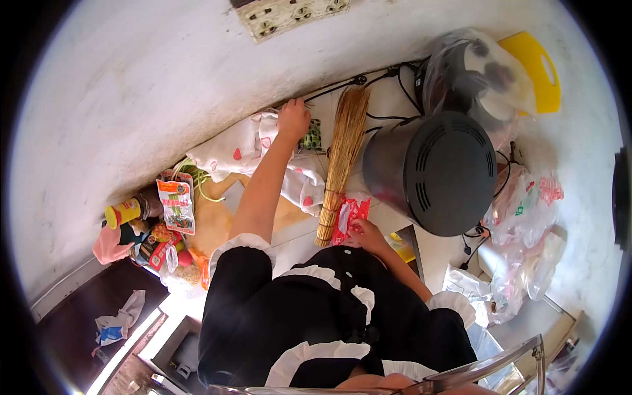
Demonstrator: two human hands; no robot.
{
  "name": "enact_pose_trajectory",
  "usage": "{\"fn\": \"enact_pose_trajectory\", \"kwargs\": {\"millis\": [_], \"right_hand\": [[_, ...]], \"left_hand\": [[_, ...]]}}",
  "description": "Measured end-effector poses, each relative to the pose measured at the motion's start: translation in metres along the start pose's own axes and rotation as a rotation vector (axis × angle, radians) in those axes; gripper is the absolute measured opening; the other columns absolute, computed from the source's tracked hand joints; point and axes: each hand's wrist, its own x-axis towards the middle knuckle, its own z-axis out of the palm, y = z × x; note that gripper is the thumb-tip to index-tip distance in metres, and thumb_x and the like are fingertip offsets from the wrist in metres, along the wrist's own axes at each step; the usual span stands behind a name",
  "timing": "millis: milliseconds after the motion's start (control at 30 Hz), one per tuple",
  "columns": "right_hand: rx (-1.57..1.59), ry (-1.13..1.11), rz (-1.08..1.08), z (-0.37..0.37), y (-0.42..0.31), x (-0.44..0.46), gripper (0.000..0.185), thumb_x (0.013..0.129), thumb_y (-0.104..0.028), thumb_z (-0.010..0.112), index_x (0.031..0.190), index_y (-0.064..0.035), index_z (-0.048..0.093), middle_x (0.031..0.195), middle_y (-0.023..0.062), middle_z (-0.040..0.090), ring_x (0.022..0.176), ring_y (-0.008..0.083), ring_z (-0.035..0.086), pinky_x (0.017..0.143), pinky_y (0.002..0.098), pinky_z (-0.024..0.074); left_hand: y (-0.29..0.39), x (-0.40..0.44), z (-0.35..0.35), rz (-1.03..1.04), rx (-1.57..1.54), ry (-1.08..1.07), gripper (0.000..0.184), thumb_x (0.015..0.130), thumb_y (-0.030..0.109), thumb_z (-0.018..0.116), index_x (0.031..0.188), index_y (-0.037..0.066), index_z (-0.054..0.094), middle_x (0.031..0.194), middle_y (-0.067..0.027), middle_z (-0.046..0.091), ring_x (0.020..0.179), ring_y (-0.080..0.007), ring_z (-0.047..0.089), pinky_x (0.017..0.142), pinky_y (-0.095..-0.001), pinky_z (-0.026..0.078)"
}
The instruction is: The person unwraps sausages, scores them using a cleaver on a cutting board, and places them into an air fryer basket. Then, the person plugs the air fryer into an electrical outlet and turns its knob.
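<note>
My left hand (294, 120) reaches to the back of the counter by the wall. Its fingers are curled at the upper end of a white cloth with red strawberry-like prints (230, 148); the fingertips are partly hidden. Just right of that hand lies a small green patterned packet (313, 135). Close to my body, my right hand (368, 237) has its fingers closed at the edge of a red and white plastic packet (349, 214). Between the two hands a bundled straw brush (343, 145) lies lengthwise, its tied handle toward me and beside the red packet.
A large dark bin-shaped appliance (451, 174) stands to the right, with black cables behind it. A yellow board (536, 72) leans at the back right. Several plastic bags (526, 210) are piled along the right. A wooden board (283, 214) and food packets (176, 204) lie left.
</note>
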Motion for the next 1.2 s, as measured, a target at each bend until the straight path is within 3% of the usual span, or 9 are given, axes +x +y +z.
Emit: {"fn": "enact_pose_trajectory", "kwargs": {"millis": [100, 233, 333, 500, 633, 833, 933, 1100, 1200], "right_hand": [[0.016, 0.014, 0.062, -0.009, -0.008, 0.007, 0.039, 0.081, -0.029, 0.066, 0.108, -0.0018, 0.058, 0.093, 0.0169, 0.063, 0.084, 0.0294, 0.062, 0.077, 0.0369, 0.0492], [-0.111, -0.101, 0.16, -0.022, -0.028, 0.012, 0.036, 0.084, -0.028, 0.063, 0.107, -0.0001, 0.058, 0.098, 0.0144, 0.064, 0.089, 0.0269, 0.063, 0.077, 0.0365, 0.0505], [-0.411, -0.058, 0.012, -0.025, -0.046, 0.015, 0.039, 0.085, -0.032, 0.061, 0.108, -0.0004, 0.057, 0.099, 0.0181, 0.063, 0.094, 0.0329, 0.062, 0.08, 0.041, 0.049], [-0.451, 0.316, -0.028, -0.002, -0.069, 0.055, 0.047, 0.083, -0.038, 0.061, 0.112, -0.0021, 0.055, 0.102, 0.0195, 0.062, 0.097, 0.0357, 0.06, 0.082, 0.0424, 0.0478], [-0.231, 0.276, 0.201, 0.012, -0.072, 0.111, 0.06, 0.075, -0.05, 0.067, 0.107, -0.0001, 0.055, 0.104, 0.0222, 0.059, 0.094, 0.0374, 0.061, 0.079, 0.0441, 0.0493], [-0.225, 0.424, 0.303, 0.031, -0.085, 0.109, 0.068, 0.066, -0.05, 0.074, 0.105, 0.0024, 0.055, 0.111, 0.0203, 0.05, 0.098, 0.0353, 0.057, 0.078, 0.0448, 0.0486], [-0.126, 0.545, 0.115, 0.049, -0.067, 0.098, 0.063, 0.067, -0.043, 0.075, 0.105, 0.002, 0.054, 0.111, 0.019, 0.046, 0.101, 0.0347, 0.053, 0.081, 0.0431, 0.0472], [-0.017, 0.504, -0.015, 0.061, -0.088, 0.059, 0.056, 0.068, -0.033, 0.076, 0.104, 0.0037, 0.052, 0.105, 0.0187, 0.045, 0.098, 0.0346, 0.049, 0.085, 0.042, 0.0432], [0.003, 0.497, -0.125, 0.068, -0.089, 0.047, 0.053, 0.068, -0.027, 0.076, 0.105, 0.0038, 0.051, 0.101, 0.0183, 0.045, 0.095, 0.0347, 0.049, 0.085, 0.0426, 0.0423]], "left_hand": [[-0.001, 0.009, 0.009, -0.057, -0.112, -0.102, 0.034, 0.077, 0.021, 0.063, 0.105, 0.003, 0.054, 0.099, -0.0174, 0.058, 0.093, -0.0376, 0.057, 0.079, -0.0472, 0.048], [0.005, 0.007, 0.013, 0.08, 0.044, 0.094, 0.031, 0.076, 0.021, 0.065, 0.101, 0.004, 0.055, 0.096, -0.0159, 0.058, 0.093, -0.0367, 0.058, 0.079, -0.0467, 0.048], [0.001, 0.007, 0.012, 0.067, 0.095, 0.072, 0.028, 0.076, 0.02, 0.065, 0.098, 0.005, 0.056, 0.097, -0.0151, 0.058, 0.093, -0.0361, 0.058, 0.079, -0.0462, 0.048], [-0.015, 0.013, 0.023, 0.022, 0.085, -0.169, 0.021, 0.076, 0.016, 0.063, 0.093, 0.004, 0.057, 0.094, -0.0146, 0.058, 0.093, -0.0345, 0.058, 0.078, -0.0444, 0.049], [-0.009, 0.005, 0.009, 0.135, 0.1, -0.046, 0.013, 0.079, 0.014, 0.062, 0.087, 0.005, 0.059, 0.092, -0.0125, 0.06, 0.089, -0.0328, 0.059, 0.076, -0.0425, 0.05], [0.022, -0.034, -0.053, 0.206, 0.006, 0.235, 0.008, 0.079, 0.011, 0.064, 0.084, 0.006, 0.062, 0.088, -0.0089, 0.06, 0.083, -0.0302, 0.058, 0.073, -0.0396, 0.049], [0.029, -0.055, -0.079, 0.181, -0.07, 0.348, 0.008, 0.078, 0.009, 0.064, 0.084, 0.006, 0.064, 0.084, -0.0083, 0.061, 0.081, -0.0292, 0.057, 0.071, -0.0388, 0.047], [0.024, -0.086, -0.117, 0.168, -0.206, 0.579, 0.01, 0.078, 0.005, 0.064, 0.088, 0.004, 0.066, 0.084, -0.009, 0.063, 0.077, -0.0288, 0.057, 0.067, -0.0371, 0.046], [0.031, -0.106, -0.141, 0.012, -0.394, 0.631, 0.008, 0.082, 0.004, 0.062, 0.089, 0.0, 0.065, 0.084, -0.0125, 0.062, 0.075, -0.0268, 0.056, 0.067, -0.0332, 0.045]]}}
